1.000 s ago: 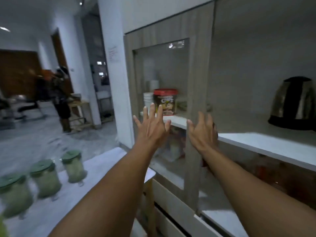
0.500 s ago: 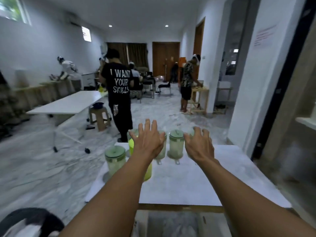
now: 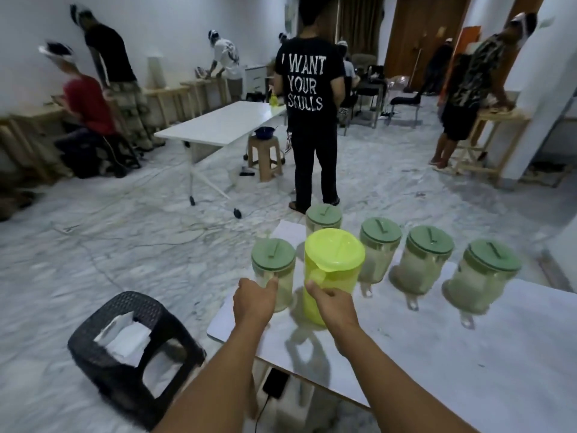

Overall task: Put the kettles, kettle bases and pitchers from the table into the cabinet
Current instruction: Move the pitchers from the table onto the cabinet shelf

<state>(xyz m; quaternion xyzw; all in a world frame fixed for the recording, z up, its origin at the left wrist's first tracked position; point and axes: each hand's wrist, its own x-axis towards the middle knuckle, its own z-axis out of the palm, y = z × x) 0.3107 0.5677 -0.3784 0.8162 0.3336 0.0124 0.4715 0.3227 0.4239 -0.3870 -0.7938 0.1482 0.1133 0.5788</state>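
I am at the pick-up step for two pitchers at once. My left hand [image 3: 254, 300] is curled against the near side of the clear pitcher with the green lid [image 3: 274, 278], at the near left corner of the desk [image 3: 468, 348]; the fingers look closed on its handle, though the handle itself is hidden behind my hand. My right hand [image 3: 332, 303] is closed on the handle of the yellow-green pitcher [image 3: 332, 271], which stands upright just right of the first one. Four more green-lidded clear pitchers [image 3: 429, 257] wait on the desk, one at the far end and three in a row running right. Both pitchers I hold seem to rest on the desk, not yet lifted.

Next, I judge, I need a firm grip on both handles, a straight lift so the lids stay put, then a turn towards the cabinet, which is out of view here.

Half a second ago my hands were spread flat and open in the air short of the pitchers, and I saw them from further back; a second ago I faced the cabinet, where a kettle already sat on the shelf.
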